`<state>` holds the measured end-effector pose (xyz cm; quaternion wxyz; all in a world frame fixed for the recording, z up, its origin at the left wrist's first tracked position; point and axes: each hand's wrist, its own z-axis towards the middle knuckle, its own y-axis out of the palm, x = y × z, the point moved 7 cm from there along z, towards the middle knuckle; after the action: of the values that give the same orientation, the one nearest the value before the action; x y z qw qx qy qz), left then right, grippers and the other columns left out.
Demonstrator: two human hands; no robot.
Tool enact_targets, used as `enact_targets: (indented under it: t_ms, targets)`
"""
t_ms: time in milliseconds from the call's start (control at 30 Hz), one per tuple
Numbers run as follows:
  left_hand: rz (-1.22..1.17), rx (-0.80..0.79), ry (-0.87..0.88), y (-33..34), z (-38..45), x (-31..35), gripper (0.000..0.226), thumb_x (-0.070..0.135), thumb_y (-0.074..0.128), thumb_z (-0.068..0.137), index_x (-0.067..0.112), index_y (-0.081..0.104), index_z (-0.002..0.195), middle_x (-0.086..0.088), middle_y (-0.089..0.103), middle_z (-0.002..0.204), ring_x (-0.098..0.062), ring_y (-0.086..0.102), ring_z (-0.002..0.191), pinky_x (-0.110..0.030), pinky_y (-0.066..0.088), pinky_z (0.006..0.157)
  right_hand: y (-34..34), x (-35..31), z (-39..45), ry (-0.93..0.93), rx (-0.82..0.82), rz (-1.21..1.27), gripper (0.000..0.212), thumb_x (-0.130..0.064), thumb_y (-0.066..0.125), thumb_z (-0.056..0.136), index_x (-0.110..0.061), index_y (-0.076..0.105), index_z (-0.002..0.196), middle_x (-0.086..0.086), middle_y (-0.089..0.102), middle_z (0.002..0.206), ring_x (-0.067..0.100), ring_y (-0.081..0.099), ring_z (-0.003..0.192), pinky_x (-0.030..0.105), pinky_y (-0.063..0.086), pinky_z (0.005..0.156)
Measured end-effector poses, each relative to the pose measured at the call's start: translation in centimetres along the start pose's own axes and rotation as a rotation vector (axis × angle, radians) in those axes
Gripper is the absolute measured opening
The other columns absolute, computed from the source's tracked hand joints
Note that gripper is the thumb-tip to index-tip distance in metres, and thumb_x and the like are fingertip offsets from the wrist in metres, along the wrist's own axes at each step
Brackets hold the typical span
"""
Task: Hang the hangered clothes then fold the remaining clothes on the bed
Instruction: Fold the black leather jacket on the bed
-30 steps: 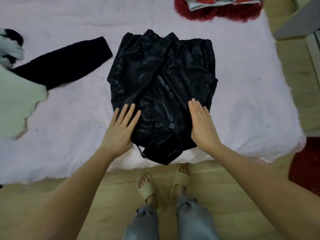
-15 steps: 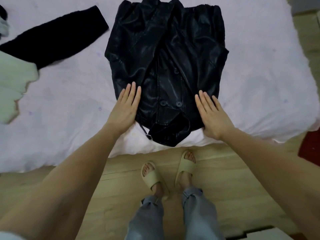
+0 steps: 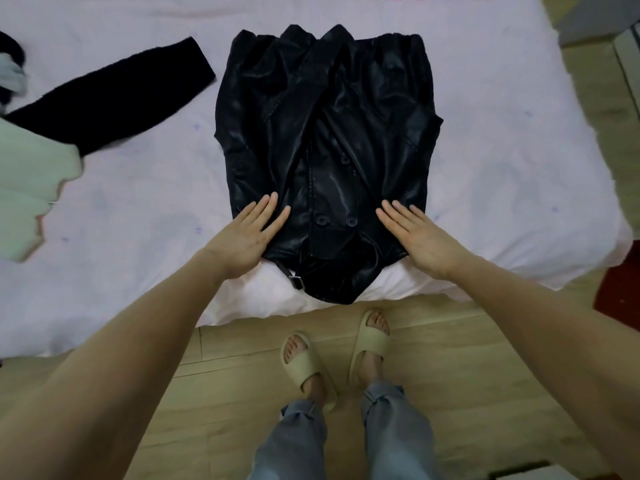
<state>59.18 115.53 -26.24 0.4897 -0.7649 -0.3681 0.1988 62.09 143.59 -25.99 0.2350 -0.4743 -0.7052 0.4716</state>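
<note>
Jacket handling: both hands flat on the near hem.
Left hand (image 3: pixel 247 233), fingers straight, presses the jacket (image 3: pixel 325 140) at the bed (image 3: pixel 519 168) edge; right hand (image 3: pixel 420 239) likewise. Material appears heavy, slick, semi-stiff; take hold at the side folds.

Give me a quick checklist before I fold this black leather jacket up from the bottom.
1. Left hand flat on the jacket's lower left edge: ok.
2. Right hand flat on its lower right edge: ok.
3. Sleeves tucked in, none sticking out: ok.
4. Hem fully on the bed: not ok, it hangs over the edge.
5. Strap buckle tucked in: not ok, it pokes out.
6. Hanger inside: cannot tell.
</note>
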Motion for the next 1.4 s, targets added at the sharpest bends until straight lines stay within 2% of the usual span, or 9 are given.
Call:
enact_targets:
  t_ms: [267,467,600,733,867,1000,1133,1200,1400]
  targets:
    - [-0.133,-0.417,0.068,-0.8,-4.4,3.7,0.074,0.010,0.034,0.097,0.017,-0.015,0.152,-0.017,-0.021,0.157,-0.026,-0.015,0.147,-0.034,-0.004,0.121,-0.7,-1.0,-3.5,0.000,-0.502,0.239,0.077,0.010,0.034,0.089,-0.020,0.007,0.154,-0.001,0.000,0.162,0.015,0.005,0.149,0.028,0.005,0.120]
    - [-0.655,-0.514,-0.074,-2.5,-8.1,6.0,0.051,0.014,0.038,0.102,0.020,0.029,0.151,0.000,0.016,0.160,-0.018,0.007,0.149,-0.027,0.005,0.120,-3.1,-2.3,-7.4,0.273,-0.627,0.743,0.039,-0.008,0.046,0.096,-0.020,0.061,0.130,-0.006,0.054,0.136,0.017,0.047,0.127,0.027,0.033,0.110]
    - [-1.098,-0.319,-0.277,-4.7,-8.4,4.1,0.032,0.007,0.049,0.098,0.024,0.068,0.117,0.008,0.064,0.124,-0.002,0.056,0.113,-0.019,0.038,0.102,-4.1,-0.5,-7.7,0.433,-0.500,1.025,0.023,-0.024,0.058,0.095,-0.019,0.069,0.114,-0.005,0.065,0.119,0.014,0.057,0.113,0.027,0.039,0.104]
    - [-1.308,-0.250,-0.376,-6.1,-8.5,3.6,0.044,0.032,0.055,0.097,0.037,0.068,0.055,0.019,0.063,0.062,0.007,0.057,0.060,-0.014,0.041,0.071,-4.1,0.7,-7.4,0.592,-0.414,1.233,0.040,-0.041,0.049,0.098,-0.012,0.064,0.121,-0.003,0.066,0.119,0.013,0.060,0.110,0.025,0.040,0.096]
    - [-1.416,-0.295,-0.419,-5.5,-8.9,3.7,0.025,0.039,0.061,0.092,0.021,0.078,0.090,0.006,0.075,0.095,-0.006,0.068,0.095,-0.025,0.046,0.094,-3.0,0.8,-7.3,0.716,-0.426,1.308,0.041,-0.030,0.057,0.095,-0.009,0.054,0.131,0.001,0.061,0.127,0.017,0.057,0.115,0.027,0.040,0.099]
    - [-1.336,-0.330,-0.484,-3.7,-9.4,3.2,0.041,0.046,0.064,0.089,0.006,0.072,0.079,0.000,0.070,0.078,-0.010,0.064,0.078,-0.027,0.049,0.089,-2.9,1.4,-7.2,0.803,-0.400,1.199,0.044,-0.016,0.069,0.087,-0.005,0.055,0.127,0.006,0.060,0.124,0.023,0.055,0.116,0.027,0.041,0.093]
    - [-1.407,-0.133,-0.581,-3.2,-8.4,2.2,0.051,0.049,0.061,0.089,-0.002,0.067,0.092,-0.006,0.068,0.087,-0.017,0.061,0.084,-0.035,0.048,0.091,-3.8,2.0,-5.2,0.794,-0.178,1.067,0.016,-0.020,0.064,0.092,-0.007,0.061,0.082,0.009,0.063,0.093,0.028,0.060,0.096,0.033,0.047,0.086]
    - [-1.411,0.002,-0.617,-3.9,-7.7,1.6,0.043,0.037,0.057,0.095,-0.005,0.063,0.090,-0.007,0.067,0.083,-0.018,0.060,0.080,-0.032,0.048,0.082,-5.4,2.1,-4.0,0.679,-0.065,0.948,0.034,-0.022,0.056,0.096,-0.012,0.049,0.064,0.004,0.055,0.073,0.026,0.055,0.081,0.031,0.041,0.073]
    - [-1.069,0.401,-0.457,-9.7,-6.2,-0.3,0.033,0.025,0.052,0.098,0.008,0.054,0.070,0.001,0.053,0.069,-0.007,0.047,0.062,-0.022,0.036,0.063,-12.8,1.6,-4.1,0.382,0.377,0.580,0.025,-0.025,0.041,0.102,-0.007,0.045,0.084,0.006,0.052,0.065,0.023,0.047,0.058,0.036,0.033,0.054]
